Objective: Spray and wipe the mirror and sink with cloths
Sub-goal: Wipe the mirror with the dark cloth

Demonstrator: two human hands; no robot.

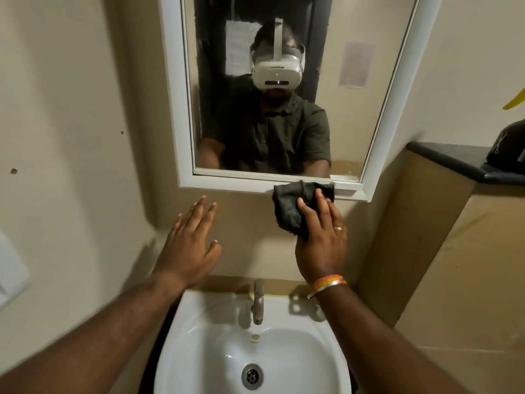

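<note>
A white-framed mirror [176, 109] hangs on the beige wall above a white sink [199, 322] with a metal tap [258, 301]. My right hand [321, 240] holds a crumpled dark cloth [289, 206] against the mirror frame's lower right edge, fingers spread over it. My left hand [189, 243] is flat with straight fingers against or near the wall below the mirror's left part, holding nothing. No spray bottle is in view.
A dark-topped ledge [454, 157] stands at the right with a black object [508, 149] on it. A white flush plate [11, 274] is on the left wall. The sink drain [252, 376] sits low in the basin.
</note>
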